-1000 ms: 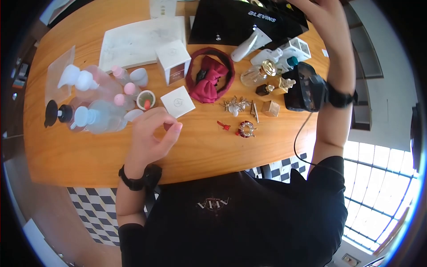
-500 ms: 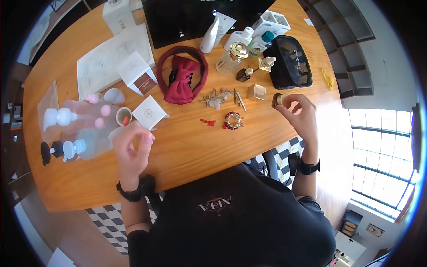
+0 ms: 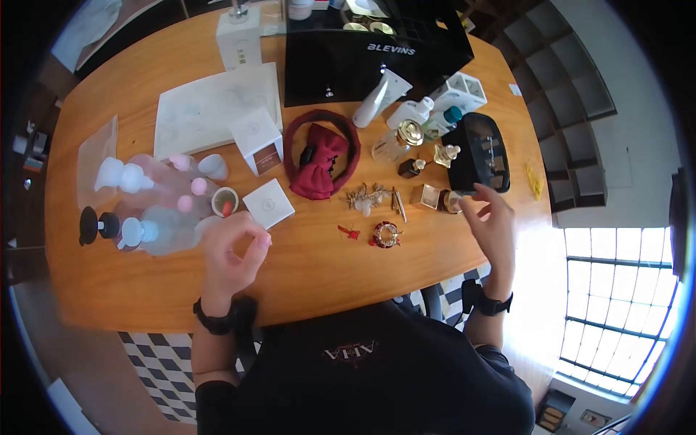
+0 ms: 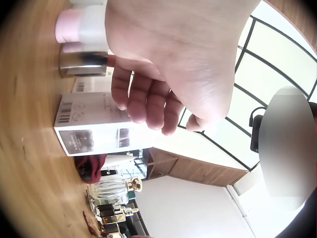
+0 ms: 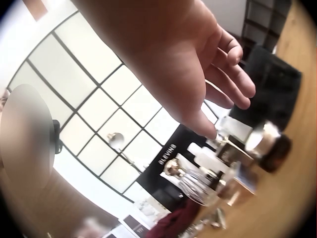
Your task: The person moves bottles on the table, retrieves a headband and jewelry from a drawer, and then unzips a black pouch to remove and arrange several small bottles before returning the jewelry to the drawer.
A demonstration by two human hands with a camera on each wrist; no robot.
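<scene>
My right hand (image 3: 496,228) hovers near the table's right side, thumb and fingers apart with nothing between them. Just beyond its fingertips stands a small dark jar with a gold lid (image 5: 270,144), close beside a clear-sided gold cube (image 3: 426,196). Behind that hand lies a black mesh-topped pouch (image 3: 484,148). My left hand (image 3: 230,255) is held over the left front of the table, its fingers loosely curled and holding nothing. Nearest to it are a white square box (image 3: 269,204), a small cup with a red-orange item inside (image 3: 225,201) and several pump bottles (image 3: 170,230).
A burgundy bow headband (image 3: 319,163) lies mid-table, before a black BLEVINS case (image 3: 377,65). Right of it stand a white tube (image 3: 373,101) and a gold-capped glass bottle (image 3: 397,141). A beaded red-and-gold ring-shaped piece (image 3: 386,234) lies near the front.
My right hand came down from the back right with the small dark jar, set it beside the gold cube and let go. My left hand stays in much the same place.
</scene>
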